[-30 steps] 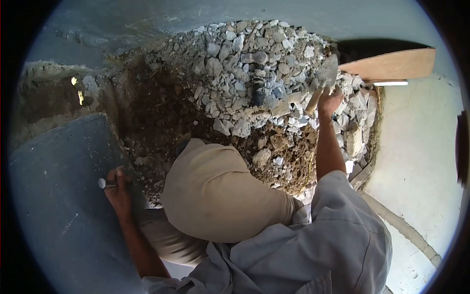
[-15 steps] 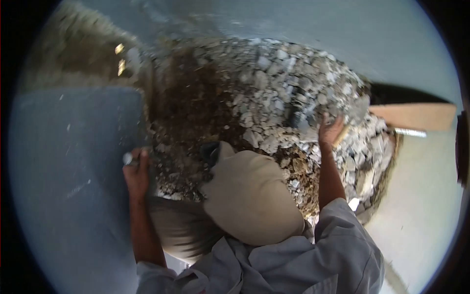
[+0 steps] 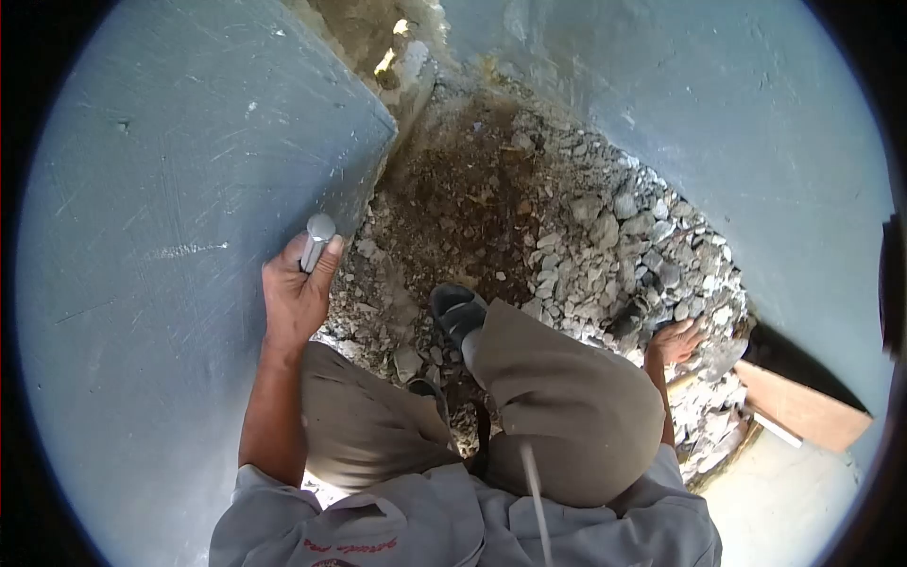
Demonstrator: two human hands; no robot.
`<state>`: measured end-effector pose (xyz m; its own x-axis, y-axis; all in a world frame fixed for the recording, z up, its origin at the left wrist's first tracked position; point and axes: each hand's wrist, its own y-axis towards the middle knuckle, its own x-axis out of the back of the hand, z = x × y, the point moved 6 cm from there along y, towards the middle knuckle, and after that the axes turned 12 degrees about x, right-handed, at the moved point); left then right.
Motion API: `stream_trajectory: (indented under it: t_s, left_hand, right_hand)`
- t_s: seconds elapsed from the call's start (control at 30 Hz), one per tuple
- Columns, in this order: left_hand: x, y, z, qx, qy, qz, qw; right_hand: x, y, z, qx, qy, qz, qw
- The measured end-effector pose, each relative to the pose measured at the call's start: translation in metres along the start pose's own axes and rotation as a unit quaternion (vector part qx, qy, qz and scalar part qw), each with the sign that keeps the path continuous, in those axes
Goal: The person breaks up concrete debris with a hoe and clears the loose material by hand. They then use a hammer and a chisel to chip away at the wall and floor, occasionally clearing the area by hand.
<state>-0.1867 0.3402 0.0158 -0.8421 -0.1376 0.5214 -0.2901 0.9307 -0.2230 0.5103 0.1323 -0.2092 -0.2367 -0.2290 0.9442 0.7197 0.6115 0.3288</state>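
Observation:
My left hand point(image 3: 298, 293) is wrapped round a metal chisel point(image 3: 318, 236) with a rounded, mushroomed head, held against the blue-grey wall on the left. The chisel's lower end is hidden. On the right, past my knee, my right hand point(image 3: 677, 340) lies with fingers stretched out on the heap of broken rubble point(image 3: 605, 231). Just beside it is a dark object point(image 3: 628, 317) that I cannot identify. A pale wooden stick or handle point(image 3: 678, 383) shows close below that hand, and a grey lump point(image 3: 726, 359) lies to its right.
Brown soil point(image 3: 463, 194) runs between the left wall point(image 3: 189, 189) and the far wall point(image 3: 699, 113). An orange-brown board point(image 3: 803, 406) and a white strip point(image 3: 777, 427) stand at the right. My sandalled foot point(image 3: 457, 310) rests on the debris. A pale cord point(image 3: 534, 491) hangs in front.
The view has swung, so the walls and rubble appear rotated and the picture is sharper. My left hand still grips the chisel. My right hand stays on the rubble, fingers outstretched.

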Motion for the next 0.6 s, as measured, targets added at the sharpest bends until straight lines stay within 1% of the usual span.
stream_trajectory:
  t_s: [0.03, 0.07, 0.17, 0.2, 0.3, 0.43, 0.53, 0.6]
  left_hand:
    - [0.001, -0.001, -0.002, -0.009, -0.010, -0.003, 1.000]
    - [0.004, -0.001, -0.002, -0.003, 0.030, -0.001, 1.000]
    - [0.005, -0.003, -0.005, 0.048, 0.027, 0.014, 0.998]
    - [0.005, -0.002, -0.001, 0.039, 0.035, 0.018, 0.998]
    - [0.003, -0.002, -0.005, 0.069, 0.016, 0.010, 0.997]
    - [0.003, 0.003, 0.000, 0.085, 0.010, 0.009, 0.996]
    - [0.001, 0.006, 0.005, 0.102, -0.001, 0.024, 0.994]
    - [0.000, 0.009, 0.006, 0.067, 0.011, 0.019, 0.998]
  right_hand:
    - [0.002, -0.001, 0.003, 0.001, 0.012, 0.012, 1.000]
    - [0.002, 0.000, 0.003, 0.005, -0.014, 0.020, 1.000]
    - [0.006, 0.000, 0.008, 0.027, -0.014, 0.006, 1.000]
    - [0.007, 0.000, 0.011, 0.034, -0.028, 0.000, 0.999]
    - [0.006, 0.002, 0.011, 0.018, -0.025, 0.013, 0.999]
    - [0.003, 0.002, 0.008, 0.007, -0.037, 0.024, 0.999]
    - [0.002, 0.001, 0.009, -0.003, -0.032, 0.027, 0.999]
    - [-0.001, 0.002, 0.006, -0.003, -0.027, 0.027, 0.999]
